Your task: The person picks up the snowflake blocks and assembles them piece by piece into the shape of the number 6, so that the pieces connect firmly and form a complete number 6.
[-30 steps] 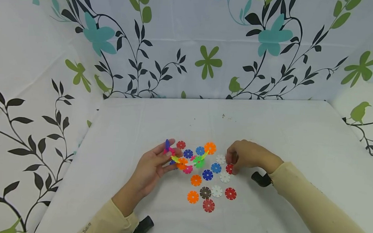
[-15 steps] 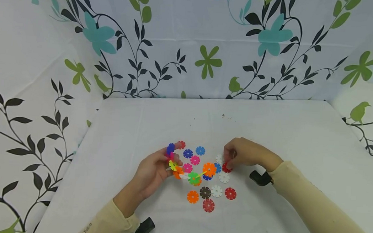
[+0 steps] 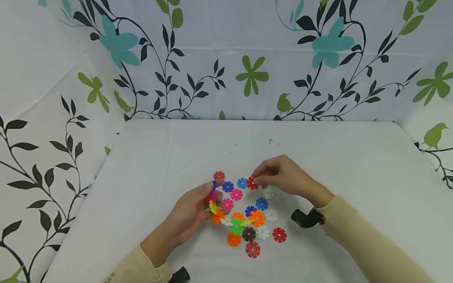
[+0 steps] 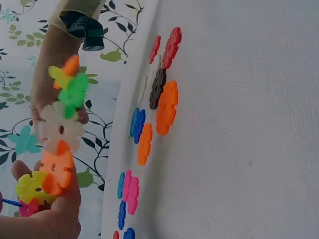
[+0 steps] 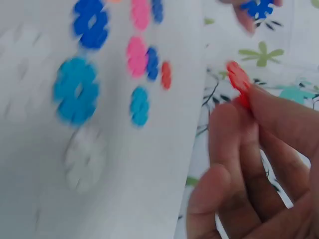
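Note:
My left hand (image 3: pixel 189 208) grips one end of a chain of interlocking notched plastic discs (image 3: pixel 237 226). The chain runs through blue, pink, yellow, orange, white and green to a far orange piece, and in the left wrist view its white disc (image 4: pixel 59 128) shows plainly. Between thumb and fingertips, my right hand (image 3: pixel 288 177) pinches a red disc (image 3: pixel 252 183), raised off the table as the right wrist view shows the red disc (image 5: pixel 238 77) apart from the surface. A gap separates this disc from the chain. Part of the chain's held end is hidden by the left fingers.
Loose discs lie spread over the white table (image 3: pixel 345 166): a brown one (image 3: pixel 249 234), a light blue one (image 3: pixel 262 204), a white one (image 3: pixel 262 233), a pink one (image 3: pixel 236 194) and several others. A patterned cloth (image 3: pixel 216 50) hangs behind the table.
My right hand has lifted the red disc from among the loose pieces and carried it left and back. The chain in my left hand has swung down toward the near side.

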A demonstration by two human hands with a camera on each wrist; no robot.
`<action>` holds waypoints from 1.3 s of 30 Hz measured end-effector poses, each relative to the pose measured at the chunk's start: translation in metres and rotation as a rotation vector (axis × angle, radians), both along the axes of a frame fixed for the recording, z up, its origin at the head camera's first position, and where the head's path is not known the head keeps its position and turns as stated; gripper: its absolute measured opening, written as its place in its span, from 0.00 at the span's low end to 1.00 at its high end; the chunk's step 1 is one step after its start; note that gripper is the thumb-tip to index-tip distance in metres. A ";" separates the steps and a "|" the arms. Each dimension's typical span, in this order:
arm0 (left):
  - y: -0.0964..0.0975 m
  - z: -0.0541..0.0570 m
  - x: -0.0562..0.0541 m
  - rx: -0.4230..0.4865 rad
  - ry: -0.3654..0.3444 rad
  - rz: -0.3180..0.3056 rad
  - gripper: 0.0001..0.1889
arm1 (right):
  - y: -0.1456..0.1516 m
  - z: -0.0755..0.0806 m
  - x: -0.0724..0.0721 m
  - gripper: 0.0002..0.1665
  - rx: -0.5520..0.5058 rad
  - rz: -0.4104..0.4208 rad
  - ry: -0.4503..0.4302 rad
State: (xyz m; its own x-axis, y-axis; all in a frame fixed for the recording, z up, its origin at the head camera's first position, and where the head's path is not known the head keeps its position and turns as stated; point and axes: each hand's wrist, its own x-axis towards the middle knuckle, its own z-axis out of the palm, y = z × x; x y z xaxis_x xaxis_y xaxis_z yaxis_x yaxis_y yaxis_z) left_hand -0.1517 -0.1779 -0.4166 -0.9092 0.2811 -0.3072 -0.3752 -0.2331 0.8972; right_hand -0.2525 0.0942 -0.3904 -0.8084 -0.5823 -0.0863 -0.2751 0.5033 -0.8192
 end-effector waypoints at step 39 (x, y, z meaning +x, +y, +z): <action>0.009 0.011 0.007 -0.176 0.293 -0.047 0.23 | -0.055 0.038 0.037 0.08 -0.141 -0.019 0.287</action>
